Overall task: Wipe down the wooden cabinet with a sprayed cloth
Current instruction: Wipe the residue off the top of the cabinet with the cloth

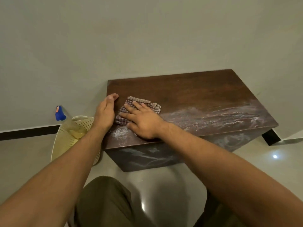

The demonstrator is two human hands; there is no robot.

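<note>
At the far left, a spray bottle (65, 122) with a blue cap leans in a pale perforated basket (65, 143) on the floor (24, 159). It sits just beside the cabinet, probably so it stays within reach for wetting the cloth again. Next comes the left hand (105, 112), standing on its edge at the left rim of the wooden cabinet (196, 89). Its fingers are gently curved and hold nothing, and it seems placed there to steady the person or to bound the stroke. Just right of it, the checked cloth (142, 103) lies folded on the near-left part of the cabinet top. The right hand (142, 122) lies flat on it with fingers spread and straight, pressing rather than gripping. That hold likely spreads pressure across the whole pad. A whitish patch (122, 133) shows near the front edge beside this hand. Further right, pale streaks (221, 118) cover the near-right part of the top and run down the front face. The far half looks dark and clean, so the wiping appears only partly done.
</note>
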